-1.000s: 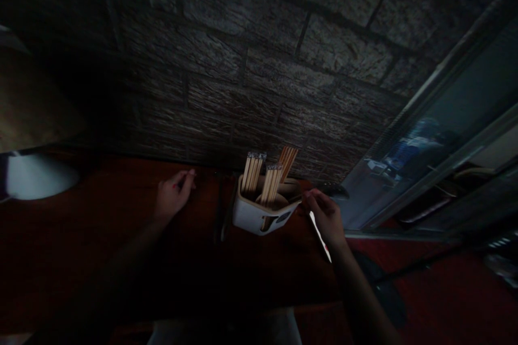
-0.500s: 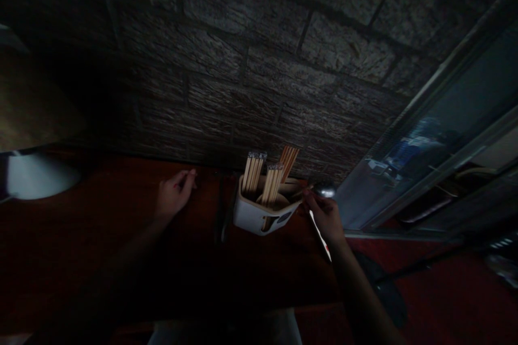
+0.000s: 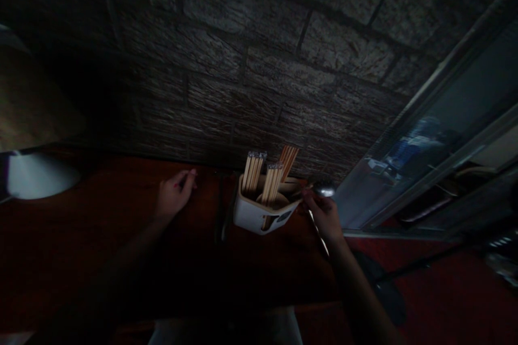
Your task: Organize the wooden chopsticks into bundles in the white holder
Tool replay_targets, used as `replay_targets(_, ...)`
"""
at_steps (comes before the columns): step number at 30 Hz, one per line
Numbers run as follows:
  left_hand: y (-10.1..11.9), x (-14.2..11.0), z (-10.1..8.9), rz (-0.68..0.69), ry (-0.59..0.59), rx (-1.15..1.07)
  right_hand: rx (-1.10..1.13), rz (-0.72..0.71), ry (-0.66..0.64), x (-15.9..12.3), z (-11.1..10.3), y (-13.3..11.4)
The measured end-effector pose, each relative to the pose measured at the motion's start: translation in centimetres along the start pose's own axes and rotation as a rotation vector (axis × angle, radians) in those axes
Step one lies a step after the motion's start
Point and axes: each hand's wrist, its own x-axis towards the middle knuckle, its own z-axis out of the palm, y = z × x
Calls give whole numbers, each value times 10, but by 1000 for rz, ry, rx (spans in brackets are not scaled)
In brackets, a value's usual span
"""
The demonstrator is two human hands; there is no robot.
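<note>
A white utensil holder [image 3: 254,219] stands on the dark wooden table [image 3: 101,210]. Two pale bundles of chopsticks [image 3: 253,172] and a darker brown bundle of chopsticks [image 3: 290,160] rise from it. At its right rim, my right hand [image 3: 326,218] is closed in a pinch around a spoon [image 3: 324,189], whose shiny metal bowl points right; its handle is largely hidden by the fingers and the dark. My left hand [image 3: 175,192] rests apart on the left, fingers curled, with nothing visible in them.
Long dark objects [image 3: 222,213] lie left of the holder, too dim to name. A bright strip [image 3: 319,234] shows beside my right wrist. Behind is a stone-block wall [image 3: 226,81]. A lamp [image 3: 40,175] stands far left, and a glass-fronted cabinet [image 3: 421,156] at right.
Both hands and the holder stay nearly where they were. The spoon's bowl has shifted very slightly left, and less of the bright strip shows beside my right wrist.
</note>
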Motion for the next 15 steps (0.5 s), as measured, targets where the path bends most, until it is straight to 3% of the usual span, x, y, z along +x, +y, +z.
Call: replay_targets(15,1,-2,1,6,-12,11,68,30,13,4,3,6)
